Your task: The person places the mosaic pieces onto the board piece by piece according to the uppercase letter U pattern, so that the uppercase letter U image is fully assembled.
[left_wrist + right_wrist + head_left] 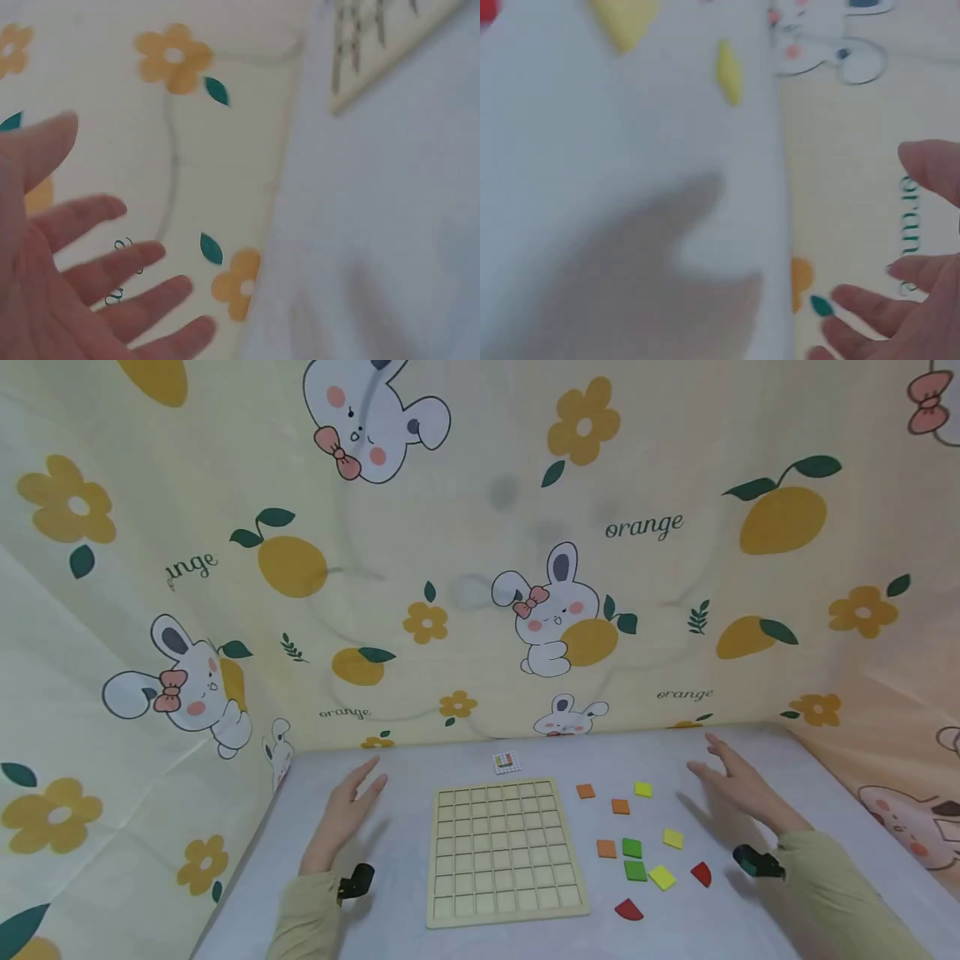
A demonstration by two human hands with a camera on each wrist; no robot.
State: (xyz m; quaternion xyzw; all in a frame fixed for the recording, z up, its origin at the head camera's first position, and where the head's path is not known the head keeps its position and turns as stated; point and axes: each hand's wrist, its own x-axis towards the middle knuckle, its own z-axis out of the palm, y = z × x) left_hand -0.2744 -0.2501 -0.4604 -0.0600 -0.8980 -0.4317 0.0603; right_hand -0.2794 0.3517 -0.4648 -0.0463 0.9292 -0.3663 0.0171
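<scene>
A pale wooden grid board (510, 852) with square cells lies in the middle of the table. To its right are scattered small flat pieces: orange squares such as one orange square (606, 849), green squares (635, 870), yellow squares (662, 877) and two red quarter-round pieces (628, 909). A small card (506, 762) with a coloured pattern sits behind the board. My left hand (347, 810) hovers left of the board, fingers spread and holding nothing. On the far side of the pieces, my right hand (750, 785) is held over the table with fingers apart, also holding nothing.
A white cloth covers the table (397, 860). Behind and beside it hangs a cream curtain (480, 635) printed with rabbits, oranges and flowers. Dark camera mounts (356, 882) are strapped at both wrists, over beige sleeves (303, 918).
</scene>
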